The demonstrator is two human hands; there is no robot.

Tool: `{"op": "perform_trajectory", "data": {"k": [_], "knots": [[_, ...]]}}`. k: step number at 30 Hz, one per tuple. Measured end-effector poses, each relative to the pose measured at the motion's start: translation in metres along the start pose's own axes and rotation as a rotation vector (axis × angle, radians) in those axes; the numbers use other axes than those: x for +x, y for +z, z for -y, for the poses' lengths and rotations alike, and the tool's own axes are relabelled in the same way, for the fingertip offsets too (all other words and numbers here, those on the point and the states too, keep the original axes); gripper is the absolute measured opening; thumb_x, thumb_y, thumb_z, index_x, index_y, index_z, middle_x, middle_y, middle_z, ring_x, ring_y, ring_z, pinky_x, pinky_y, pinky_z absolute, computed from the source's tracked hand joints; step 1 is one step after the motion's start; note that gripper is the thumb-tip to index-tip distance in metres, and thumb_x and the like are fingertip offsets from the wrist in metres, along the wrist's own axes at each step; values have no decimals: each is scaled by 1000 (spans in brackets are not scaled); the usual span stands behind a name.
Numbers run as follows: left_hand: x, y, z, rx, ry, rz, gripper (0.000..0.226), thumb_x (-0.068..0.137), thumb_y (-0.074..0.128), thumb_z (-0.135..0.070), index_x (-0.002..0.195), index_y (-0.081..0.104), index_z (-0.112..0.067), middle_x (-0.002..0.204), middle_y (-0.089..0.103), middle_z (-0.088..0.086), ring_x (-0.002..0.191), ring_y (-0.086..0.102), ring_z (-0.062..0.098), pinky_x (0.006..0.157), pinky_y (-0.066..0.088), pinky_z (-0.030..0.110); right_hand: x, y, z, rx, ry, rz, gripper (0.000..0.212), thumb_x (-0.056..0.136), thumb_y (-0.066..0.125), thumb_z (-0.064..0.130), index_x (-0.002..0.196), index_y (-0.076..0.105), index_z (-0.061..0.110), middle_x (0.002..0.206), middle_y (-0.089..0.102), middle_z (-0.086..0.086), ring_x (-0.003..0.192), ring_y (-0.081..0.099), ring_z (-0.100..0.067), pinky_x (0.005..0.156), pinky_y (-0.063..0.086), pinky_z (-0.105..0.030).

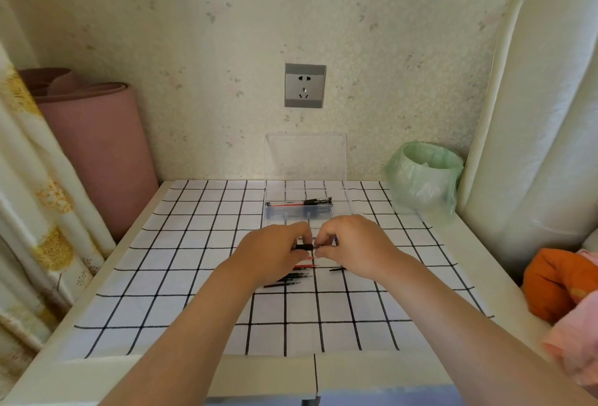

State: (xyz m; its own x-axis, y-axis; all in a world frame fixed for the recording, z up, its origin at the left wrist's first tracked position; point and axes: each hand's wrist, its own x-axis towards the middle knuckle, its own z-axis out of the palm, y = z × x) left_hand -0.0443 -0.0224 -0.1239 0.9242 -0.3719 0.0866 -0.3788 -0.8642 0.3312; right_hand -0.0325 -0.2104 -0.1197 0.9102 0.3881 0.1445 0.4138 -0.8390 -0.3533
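My left hand (275,252) and my right hand (351,245) meet over the middle of the checked cloth (181,243). Between them they pinch a pen (304,247): the left fingers grip its black part and the right fingers hold the other end, which is mostly hidden. Under the hands lie several loose refills (289,279), black ones and a red one (305,266). Just behind the hands stands a clear plastic box (348,208) with its lid up against the wall. Pens (301,203) lie in its rear part.
A small bin lined with a green bag (424,175) stands at the back right of the table. A rolled pink mat (97,153) and a curtain stand at the left. Orange and pink cloth (556,282) lies at the right edge. A wall socket (304,85) is above the box.
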Motion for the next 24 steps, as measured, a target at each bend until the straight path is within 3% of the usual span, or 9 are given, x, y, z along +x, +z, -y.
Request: {"op": "perform_trajectory", "data": {"k": [6,11,14,17,20,24], "knots": [[4,5,0,-24,-28,37,26,103,40,-37,93,61,-26,78,56,-9,75,53,13,55,32,24,0,0,1,-7,-3,-8,9,85,72,40,91,72,33,79,56,20,66,48,3,56,28,-14],[0,4,1,-31,5,7,18,95,55,-45,107,56,-32,92,64,-9,81,58,11,70,49,29,-1,0,1,-5,-11,-11,9,85,72,38,91,72,33,79,57,20,69,49,1,56,29,-15],[2,4,1,-23,1,2,14,99,48,-40,105,58,-31,86,60,-10,76,54,12,61,40,26,-1,1,1,-5,-11,-13,10,85,72,39,91,72,32,79,57,20,66,48,3,56,29,-14],[4,6,1,-35,-8,23,27,102,42,-38,89,61,-23,77,57,-6,74,55,15,56,36,26,-1,2,1,-2,-17,-17,10,85,71,40,91,73,32,82,59,18,69,50,0,57,30,-14],[4,7,1,-52,5,11,22,98,48,-46,102,62,-29,85,63,-8,78,58,12,64,46,28,-1,2,1,-9,-27,-18,8,85,71,38,91,72,32,81,58,18,72,51,-2,58,32,-15],[3,5,3,-12,4,-5,18,100,46,-40,109,59,-33,83,59,-11,71,51,7,58,37,24,-1,2,-1,-2,-14,-28,6,85,72,37,89,71,33,79,58,19,74,52,-2,59,34,-15]]}}
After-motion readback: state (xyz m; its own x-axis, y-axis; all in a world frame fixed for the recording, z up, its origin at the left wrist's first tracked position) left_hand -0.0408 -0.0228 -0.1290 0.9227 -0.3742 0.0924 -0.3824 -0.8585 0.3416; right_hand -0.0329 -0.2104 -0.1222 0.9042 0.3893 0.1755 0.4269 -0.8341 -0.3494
